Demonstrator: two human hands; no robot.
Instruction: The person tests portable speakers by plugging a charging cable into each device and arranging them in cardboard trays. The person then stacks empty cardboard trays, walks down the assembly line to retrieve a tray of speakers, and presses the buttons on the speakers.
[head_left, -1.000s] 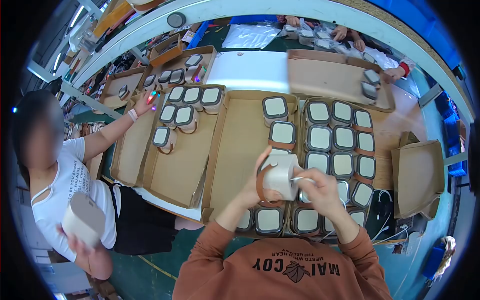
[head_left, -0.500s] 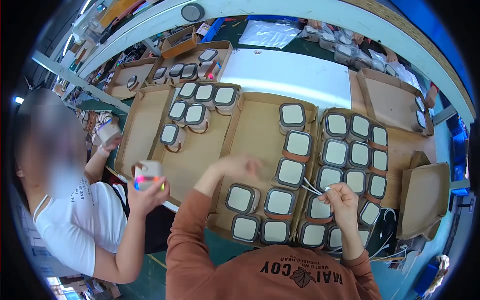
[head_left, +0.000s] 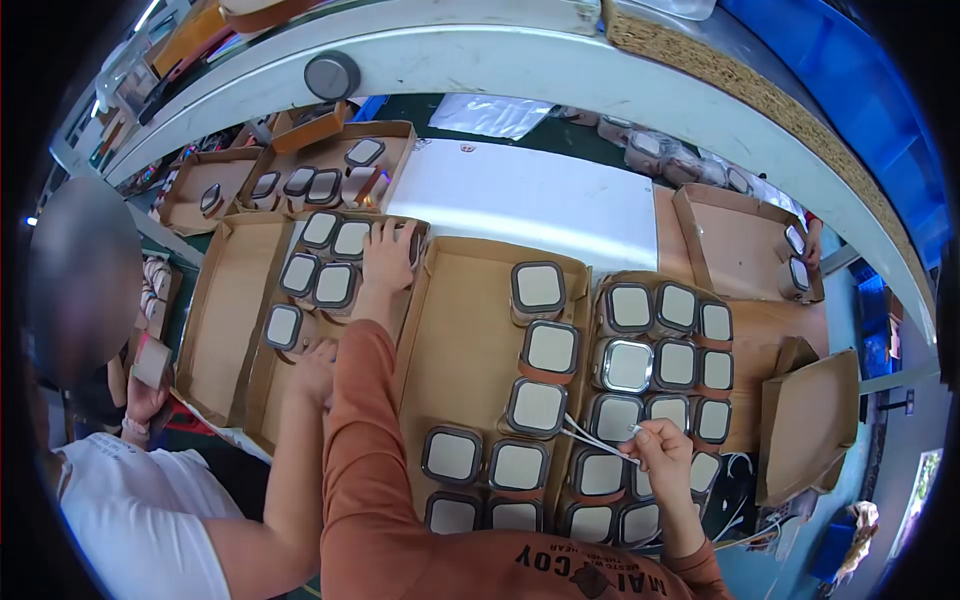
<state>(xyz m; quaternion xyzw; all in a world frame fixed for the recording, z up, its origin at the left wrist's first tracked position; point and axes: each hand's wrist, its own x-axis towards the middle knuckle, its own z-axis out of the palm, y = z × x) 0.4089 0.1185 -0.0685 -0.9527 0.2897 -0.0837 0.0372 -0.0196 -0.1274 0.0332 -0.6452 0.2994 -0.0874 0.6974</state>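
Note:
My left hand [head_left: 388, 258] reaches into the middle-left cardboard tray, its fingers closed over the rightmost beige box-shaped device [head_left: 414, 245] of the back row, which it mostly hides. My right hand [head_left: 664, 452] pinches the ends of several thin white cables [head_left: 598, 441] above the right trays; a small pale plug shows at the fingertips. Close to it stand rows of the same devices [head_left: 599, 472], with pale square tops, dark rims and brown straps. In the tray between my hands, more devices [head_left: 536, 408] line the right side and front.
A co-worker's hand [head_left: 316, 372] is beside a device [head_left: 284, 326] at my left; their other hand holds another device [head_left: 151, 360]. A metal shelf beam [head_left: 480, 52] crosses overhead. A white board [head_left: 530, 200] lies behind the trays. At right stands a folded carton [head_left: 808, 430].
My left hand has moved forward and left onto a device in the back row. My right hand keeps the cables. The co-worker's near hand has lowered to the tray, and the view has shifted.

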